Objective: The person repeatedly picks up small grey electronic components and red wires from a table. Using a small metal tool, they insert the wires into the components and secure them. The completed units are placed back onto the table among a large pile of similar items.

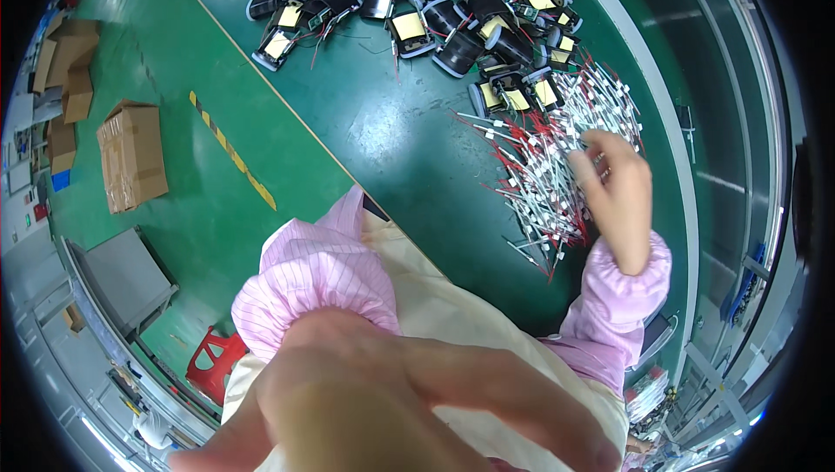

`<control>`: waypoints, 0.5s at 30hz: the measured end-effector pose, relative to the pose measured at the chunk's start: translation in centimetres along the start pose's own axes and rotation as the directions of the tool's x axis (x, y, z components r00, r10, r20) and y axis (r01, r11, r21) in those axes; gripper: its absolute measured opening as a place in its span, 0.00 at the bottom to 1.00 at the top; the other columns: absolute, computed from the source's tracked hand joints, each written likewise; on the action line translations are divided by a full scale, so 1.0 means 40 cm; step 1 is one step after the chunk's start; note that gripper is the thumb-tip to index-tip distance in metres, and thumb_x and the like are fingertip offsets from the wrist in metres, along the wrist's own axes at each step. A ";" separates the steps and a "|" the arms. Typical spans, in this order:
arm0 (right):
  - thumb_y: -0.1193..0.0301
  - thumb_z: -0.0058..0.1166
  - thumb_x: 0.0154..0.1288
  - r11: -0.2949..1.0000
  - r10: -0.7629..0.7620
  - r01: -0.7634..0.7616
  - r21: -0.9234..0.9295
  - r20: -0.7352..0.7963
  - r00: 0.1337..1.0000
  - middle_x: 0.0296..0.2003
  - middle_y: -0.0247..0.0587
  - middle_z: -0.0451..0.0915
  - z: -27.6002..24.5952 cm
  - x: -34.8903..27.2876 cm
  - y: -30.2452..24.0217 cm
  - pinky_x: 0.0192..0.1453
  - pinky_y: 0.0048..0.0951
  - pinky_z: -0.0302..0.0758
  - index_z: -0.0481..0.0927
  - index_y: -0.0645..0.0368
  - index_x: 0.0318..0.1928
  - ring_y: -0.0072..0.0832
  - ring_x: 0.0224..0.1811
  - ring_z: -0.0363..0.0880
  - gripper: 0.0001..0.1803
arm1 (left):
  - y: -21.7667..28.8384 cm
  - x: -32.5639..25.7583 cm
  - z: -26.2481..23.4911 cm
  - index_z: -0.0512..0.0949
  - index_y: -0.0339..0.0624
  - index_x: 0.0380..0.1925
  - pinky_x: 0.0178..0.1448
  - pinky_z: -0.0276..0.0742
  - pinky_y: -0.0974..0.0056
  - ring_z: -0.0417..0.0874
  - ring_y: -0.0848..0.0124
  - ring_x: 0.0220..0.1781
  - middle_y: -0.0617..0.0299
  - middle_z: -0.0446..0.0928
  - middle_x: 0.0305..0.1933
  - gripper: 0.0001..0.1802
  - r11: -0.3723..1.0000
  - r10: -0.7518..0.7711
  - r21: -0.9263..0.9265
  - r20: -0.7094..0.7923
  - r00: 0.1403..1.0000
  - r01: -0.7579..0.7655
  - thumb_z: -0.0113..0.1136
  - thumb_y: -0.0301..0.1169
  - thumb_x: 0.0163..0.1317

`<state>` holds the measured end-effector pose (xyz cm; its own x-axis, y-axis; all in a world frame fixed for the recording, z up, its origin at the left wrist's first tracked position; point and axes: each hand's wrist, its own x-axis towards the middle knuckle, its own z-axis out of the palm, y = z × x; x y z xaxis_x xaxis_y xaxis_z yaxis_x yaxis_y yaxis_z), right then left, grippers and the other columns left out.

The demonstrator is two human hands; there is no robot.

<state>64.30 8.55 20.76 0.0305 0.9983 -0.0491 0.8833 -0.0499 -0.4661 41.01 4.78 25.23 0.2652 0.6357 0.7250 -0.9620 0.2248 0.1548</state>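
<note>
My left hand [348,385] is raised very close to the view, large and partly blurred. Its fingers are spread apart, some running past the lower edge, and nothing shows in them. Over a heap of thin white sleeved leads [544,180] with red wires and small white connectors hovers my right hand [616,189]. Its thumb and forefinger are curved and apart, with no lead visible between them. Whether its fingertips touch the heap I cannot tell. Both arms wear pink striped sleeves with gathered cuffs.
Black curved casings [461,46] with yellow pads, grey rims and wires are piled along the far side of the green table [391,133]. A cardboard box [132,159] stands on the green floor at left, near a yellow-black tape strip [228,146]. A red stool [213,366] is lower left.
</note>
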 end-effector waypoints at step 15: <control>0.77 0.62 0.56 0.996 -0.088 0.089 0.002 -0.113 0.990 0.29 0.48 0.80 0.021 -0.026 -0.001 0.35 0.38 0.74 0.79 0.65 0.37 0.42 0.28 0.78 0.08 | 0.135 0.047 -0.210 0.73 0.31 0.54 0.60 0.70 0.52 0.77 0.51 0.54 0.48 0.77 0.53 0.22 0.004 -0.168 0.972 -0.231 0.958 0.235 0.60 0.25 0.59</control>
<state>63.84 7.49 20.09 0.0054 0.9958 0.0916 0.8814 0.0386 -0.4708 36.86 13.36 21.78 0.4309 0.7420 0.5137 -0.0047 -0.5673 0.8235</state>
